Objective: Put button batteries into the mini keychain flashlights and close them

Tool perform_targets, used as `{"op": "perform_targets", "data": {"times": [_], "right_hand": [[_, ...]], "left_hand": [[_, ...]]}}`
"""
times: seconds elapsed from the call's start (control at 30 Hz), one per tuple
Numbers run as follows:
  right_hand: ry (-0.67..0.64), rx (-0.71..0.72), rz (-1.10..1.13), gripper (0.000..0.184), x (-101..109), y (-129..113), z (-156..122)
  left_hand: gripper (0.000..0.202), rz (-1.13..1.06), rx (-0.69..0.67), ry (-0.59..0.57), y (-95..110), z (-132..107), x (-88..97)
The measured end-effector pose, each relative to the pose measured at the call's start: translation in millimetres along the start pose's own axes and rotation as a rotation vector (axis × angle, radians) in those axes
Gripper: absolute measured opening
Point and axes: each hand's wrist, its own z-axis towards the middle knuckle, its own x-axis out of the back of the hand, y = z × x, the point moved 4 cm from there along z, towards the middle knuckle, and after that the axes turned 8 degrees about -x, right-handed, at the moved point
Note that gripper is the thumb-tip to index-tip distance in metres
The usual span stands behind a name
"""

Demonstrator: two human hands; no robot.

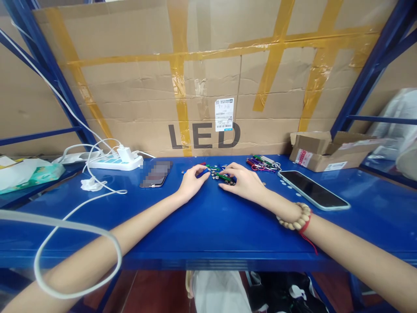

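My left hand (191,184) is closed in a pinch around a small blue metal tube (203,173), just left of a loose pile. My right hand (243,181) curls over the pile's right side, its fingers around a slim green metal tube (224,177). Small silvery round parts (215,175) lie between both hands, among more red, green and blue pieces. The right palm and fingers hide part of the pile.
A bundle of coloured tubes with clips (263,162) lies behind my right hand. On the right are a phone (314,190) and an open cardboard box (322,152). Leftward lie a dark phone (157,174), a power strip (120,161) and a looping white cable (76,230).
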Motion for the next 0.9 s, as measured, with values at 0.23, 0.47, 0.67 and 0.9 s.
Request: {"op": "perform_targets", "data": {"times": [0.23,0.47,0.67,0.9], "right_hand": [[-0.202,0.053,-0.079,0.049,-15.3,1.3,-4.3],[-0.187,0.116,-0.089,0.047,-18.7,0.2,-2.7],[-0.191,0.108,-0.094,0.044,-17.0,-0.8,-2.6],[-0.085,0.163,-0.08,0.025,-10.3,-0.6,-0.1]], "left_hand": [[0.018,-0.055,0.048,-0.076,1.2,-2.1,-2.6],[0.024,-0.001,0.1,-0.147,2.8,-4.8,-6.7],[0.022,0.013,0.139,-0.155,8.8,-6.3,-6.5],[0.02,-0.073,0.125,-0.119,5.0,-4.8,-6.2]]}}
